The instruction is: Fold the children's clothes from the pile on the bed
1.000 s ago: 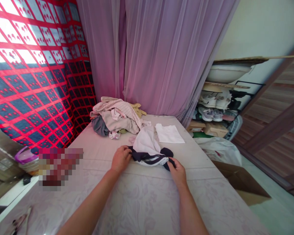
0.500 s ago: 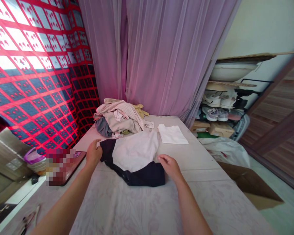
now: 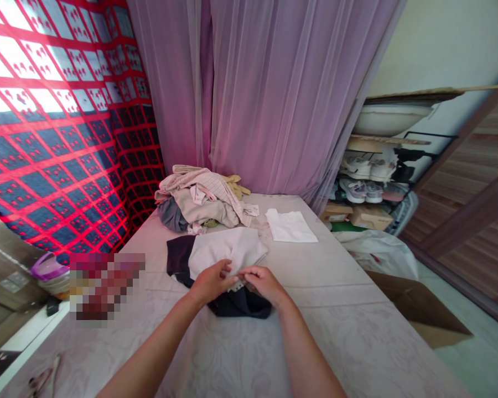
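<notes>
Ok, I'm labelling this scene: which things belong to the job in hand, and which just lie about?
Job in hand:
- garment, being handled
- probably clothes pile and white cloth, lying near it

Lying about:
- shoes
- bag
- cardboard box
- basin

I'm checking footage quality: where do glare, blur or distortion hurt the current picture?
Head view: backlight bleaches the upper pale squares of the red curtain; head view: the brown panels lean and look soft, probably lens distortion; head view: pixel blocks hide detail at left; head view: left hand and right hand look fairly sharp.
</notes>
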`<state>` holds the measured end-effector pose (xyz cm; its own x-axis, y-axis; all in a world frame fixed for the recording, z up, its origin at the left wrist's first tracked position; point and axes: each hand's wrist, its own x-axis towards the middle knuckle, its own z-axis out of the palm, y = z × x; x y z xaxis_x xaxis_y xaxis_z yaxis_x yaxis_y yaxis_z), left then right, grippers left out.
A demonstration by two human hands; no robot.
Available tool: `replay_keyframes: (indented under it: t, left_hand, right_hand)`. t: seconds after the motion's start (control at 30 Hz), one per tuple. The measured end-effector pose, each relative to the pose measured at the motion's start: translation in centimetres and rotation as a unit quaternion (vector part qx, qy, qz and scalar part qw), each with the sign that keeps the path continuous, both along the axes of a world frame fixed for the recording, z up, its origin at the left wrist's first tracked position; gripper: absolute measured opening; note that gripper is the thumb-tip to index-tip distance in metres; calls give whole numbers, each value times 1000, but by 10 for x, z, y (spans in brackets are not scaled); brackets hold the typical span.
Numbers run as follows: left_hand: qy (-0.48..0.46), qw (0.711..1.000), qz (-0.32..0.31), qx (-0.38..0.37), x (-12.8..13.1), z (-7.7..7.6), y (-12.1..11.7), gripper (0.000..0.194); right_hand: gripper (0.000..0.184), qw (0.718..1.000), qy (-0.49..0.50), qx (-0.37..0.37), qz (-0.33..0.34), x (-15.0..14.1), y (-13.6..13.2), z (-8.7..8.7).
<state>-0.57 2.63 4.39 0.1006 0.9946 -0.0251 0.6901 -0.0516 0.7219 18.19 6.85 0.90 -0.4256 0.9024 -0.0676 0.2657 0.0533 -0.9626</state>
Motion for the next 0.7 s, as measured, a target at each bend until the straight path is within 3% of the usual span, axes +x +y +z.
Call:
replay_keyframes:
  t: [0.1, 0.2, 0.27, 0.4, 0.47, 0.53, 0.6, 0.7]
  left_hand:
    - [73, 997, 4, 31, 10, -11, -3, 38]
    - [121, 990, 0, 67, 18, -12, -1, 29]
    - [86, 992, -15, 92, 18, -3, 4, 29]
    - [-157, 978, -38, 135, 1, 42, 21, 12]
    - [-294, 951, -22, 96, -9, 70, 26, 13]
    - [-370, 927, 17, 54, -16, 95, 27, 19]
    - [-402, 914, 40, 24, -22, 112, 27, 25]
    - [-390, 919, 62, 22, -39, 120, 35, 29]
  right_hand:
    - [29, 981, -64, 27, -182, 24, 17, -8]
    - [33, 966, -95, 45, -237, 43, 30, -15]
    - [41, 961, -107, 50, -249, 47, 32, -17]
    - [68, 949, -148, 128, -248, 39, 27, -17]
    - [78, 940, -180, 177, -228, 28, 23, -15]
    - [82, 937, -214, 198, -193, 15, 19, -13]
    - [79, 936, -249, 198, -149, 2, 16, -11]
    - [50, 931, -289, 205, -86, -11, 12, -10]
